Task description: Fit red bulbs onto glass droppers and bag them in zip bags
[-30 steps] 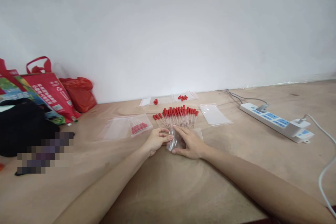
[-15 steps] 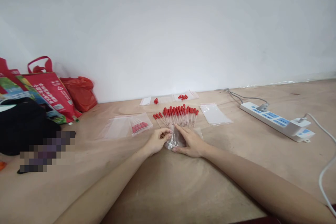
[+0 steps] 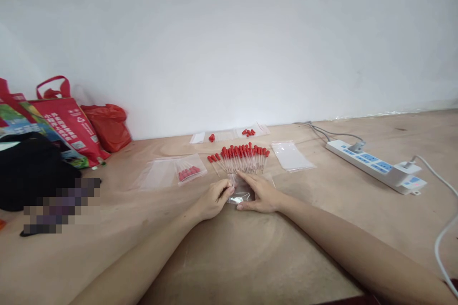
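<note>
A small clear plastic bag lies on the table in front of me. My left hand is closed, pinching the bag's left edge between thumb and fingers. Resting across the bag's right part is my right hand, its fingers stretched forward and the thumb apart below. Just beyond the hands, several droppers with red bulbs lie fanned out, bulbs toward the wall. Left of them, a zip bag holds several droppers with red bulbs. The right fingertips reach close to the dropper tubes.
Behind the droppers lie clear bags with loose red bulbs and tubes. A stack of flat plastic bags is at right, near a white power strip with cables. Red shopping bags and a black cloth item stand left.
My left hand has shifted slightly, its fingers curling more tightly at the bag's edge. The bag's near part looks flatter. My right hand has barely moved.
</note>
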The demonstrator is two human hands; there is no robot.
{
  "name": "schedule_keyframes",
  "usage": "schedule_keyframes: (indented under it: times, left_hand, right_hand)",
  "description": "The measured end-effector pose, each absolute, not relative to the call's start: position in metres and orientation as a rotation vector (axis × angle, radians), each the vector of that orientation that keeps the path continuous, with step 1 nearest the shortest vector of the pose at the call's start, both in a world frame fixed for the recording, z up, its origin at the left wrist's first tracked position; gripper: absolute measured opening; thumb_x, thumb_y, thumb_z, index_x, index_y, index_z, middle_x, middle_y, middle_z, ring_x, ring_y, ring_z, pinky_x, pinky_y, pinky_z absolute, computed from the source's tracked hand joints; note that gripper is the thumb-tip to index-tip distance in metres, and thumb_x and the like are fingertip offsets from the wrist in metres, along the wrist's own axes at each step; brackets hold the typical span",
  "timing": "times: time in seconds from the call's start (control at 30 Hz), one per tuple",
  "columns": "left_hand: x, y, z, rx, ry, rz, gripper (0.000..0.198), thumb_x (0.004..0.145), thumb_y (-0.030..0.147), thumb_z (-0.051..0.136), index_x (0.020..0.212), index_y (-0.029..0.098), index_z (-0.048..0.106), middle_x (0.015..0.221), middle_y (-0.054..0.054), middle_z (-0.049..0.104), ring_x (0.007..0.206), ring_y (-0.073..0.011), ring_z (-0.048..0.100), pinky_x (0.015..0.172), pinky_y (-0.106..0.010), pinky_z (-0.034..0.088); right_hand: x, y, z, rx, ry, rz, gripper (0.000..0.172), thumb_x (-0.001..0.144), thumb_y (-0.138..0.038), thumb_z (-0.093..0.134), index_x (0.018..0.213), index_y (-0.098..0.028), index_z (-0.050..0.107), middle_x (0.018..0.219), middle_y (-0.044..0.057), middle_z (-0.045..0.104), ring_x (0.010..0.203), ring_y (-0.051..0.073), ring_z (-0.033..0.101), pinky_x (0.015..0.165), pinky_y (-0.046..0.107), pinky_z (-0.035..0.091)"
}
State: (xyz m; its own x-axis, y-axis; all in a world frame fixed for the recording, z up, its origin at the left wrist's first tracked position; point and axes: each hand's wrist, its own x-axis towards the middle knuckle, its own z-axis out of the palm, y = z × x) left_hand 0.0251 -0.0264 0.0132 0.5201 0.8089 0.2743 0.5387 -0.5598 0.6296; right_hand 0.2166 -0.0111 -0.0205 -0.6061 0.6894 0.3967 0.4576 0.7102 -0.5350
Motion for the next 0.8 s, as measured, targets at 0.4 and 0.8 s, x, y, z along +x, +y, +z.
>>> schedule_keyframes:
  times: [0.4,0.8]
  left_hand:
    - [0.003,-0.011,0.009,2.068,1.336,0.992,0.026,0.085,0.032,0.035,0.099,0.018,0.051,0.093,-0.005,0.059,0.073,-0.0169,0.060,0.073,-0.029,0.044]
    - [-0.043,0.111,0.047,2.954,1.334,0.145,0.020,0.065,0.010,0.053,0.078,0.020,0.064,0.077,-0.001,0.054,0.074,-0.0171,0.049,0.068,-0.026,0.037]
  right_hand:
    - [0.223,-0.009,-0.015,-0.888,-2.341,0.540,0.076,0.070,-0.051,0.055,0.131,-0.014,0.028,0.121,0.015,0.047,0.108,0.027,0.045,0.088,0.041,0.036]
    - [0.223,-0.009,-0.008,-0.907,-2.441,0.431,0.076,0.071,-0.055,0.050,0.131,-0.014,0.027,0.123,0.015,0.045,0.110,0.025,0.044,0.090,0.039,0.036]
